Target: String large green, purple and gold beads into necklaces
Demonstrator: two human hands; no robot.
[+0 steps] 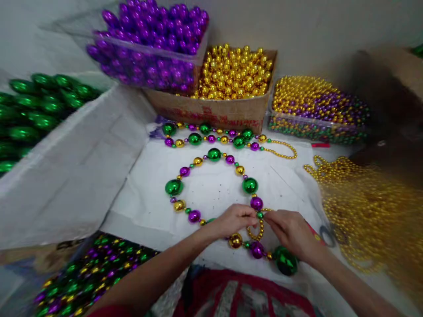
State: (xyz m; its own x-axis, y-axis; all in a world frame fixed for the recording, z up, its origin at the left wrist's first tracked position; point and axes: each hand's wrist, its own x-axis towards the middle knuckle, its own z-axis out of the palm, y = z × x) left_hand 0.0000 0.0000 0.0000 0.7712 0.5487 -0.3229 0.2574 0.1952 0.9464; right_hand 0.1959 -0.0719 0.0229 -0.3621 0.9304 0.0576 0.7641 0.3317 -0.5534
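Note:
A necklace of shiny green, purple and gold beads (173, 187) lies in a loop on the white work surface (211, 187). My left hand (236, 220) is closed in a pinch at the loop's right side, beside a small green bead (260, 215). From the other side, my right hand (291, 231) pinches at the same spot. A short strand of small gold beads (256, 236) curls below the fingertips, and its end shows above my right fingers. Which piece each hand grips is hidden by the fingers. A large green bead (286, 260) lies below my right hand.
Behind lies another beaded necklace (194, 139). Bins of purple beads (148, 48), gold beads (236, 72) and small mixed beads (317, 103) line the back. Gold bead strands (357, 211) pile at right, near a grey ring-shaped handle (327, 235). Green beads (42, 105) fill a box at left.

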